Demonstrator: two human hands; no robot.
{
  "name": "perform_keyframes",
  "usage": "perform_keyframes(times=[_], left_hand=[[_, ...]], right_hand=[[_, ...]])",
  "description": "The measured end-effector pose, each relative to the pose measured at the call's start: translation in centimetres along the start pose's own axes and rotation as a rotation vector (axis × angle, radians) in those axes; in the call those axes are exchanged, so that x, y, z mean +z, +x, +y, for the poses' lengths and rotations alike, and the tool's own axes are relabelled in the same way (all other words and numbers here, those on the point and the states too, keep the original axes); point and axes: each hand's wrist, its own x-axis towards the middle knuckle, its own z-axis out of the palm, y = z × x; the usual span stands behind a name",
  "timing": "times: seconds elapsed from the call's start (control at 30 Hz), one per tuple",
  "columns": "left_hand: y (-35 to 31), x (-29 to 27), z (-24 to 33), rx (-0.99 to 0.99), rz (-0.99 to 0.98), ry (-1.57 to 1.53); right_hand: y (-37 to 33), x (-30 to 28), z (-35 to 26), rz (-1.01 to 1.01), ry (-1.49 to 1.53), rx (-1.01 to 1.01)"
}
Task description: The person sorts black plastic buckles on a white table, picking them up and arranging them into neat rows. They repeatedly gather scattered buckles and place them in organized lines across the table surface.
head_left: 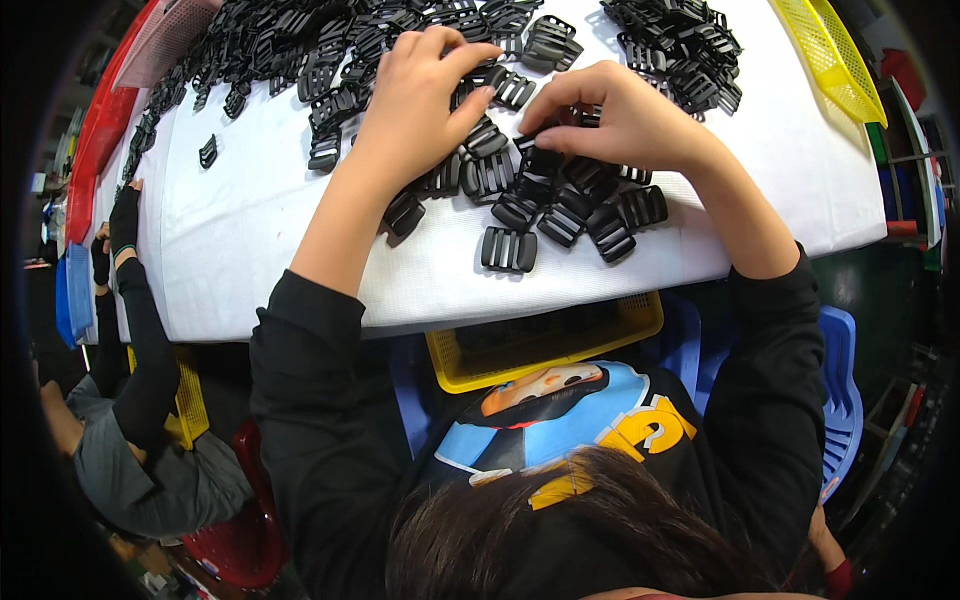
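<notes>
Many black plastic strap buckles with slots lie on the white-covered table. My left hand (425, 100) is over the pile, its thumb and forefinger apart around buckles that its fingers partly hide. To its right, my right hand (630, 120) has thumb and fingertips closed on a black plastic buckle (532, 148), which shows only in part. Loose buckles lie below my right hand, among them one near the table's front edge (509, 250). Another buckle (514, 90) lies between my two hands.
A large heap of buckles (250, 50) covers the far left, and a second heap (690, 55) the far right. A yellow basket (835, 70) stands at the right edge. Below the table edge is another yellow basket (545, 365). At the left, another person's gloved hand (125, 215) touches the table.
</notes>
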Motion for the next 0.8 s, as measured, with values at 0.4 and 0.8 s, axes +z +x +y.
perform_keyframes(times=[0.4,0.8], left_hand=[[-0.4,-0.4,0.8,0.050,-0.096,-0.062],[-1.0,-3.2,-0.2,-0.072,-0.013,0.021]], right_hand=[[-0.5,-0.8,1.3,0.101,-0.501,0.062],[-0.2,-2.2,-1.6,-0.130,-0.174,0.234]])
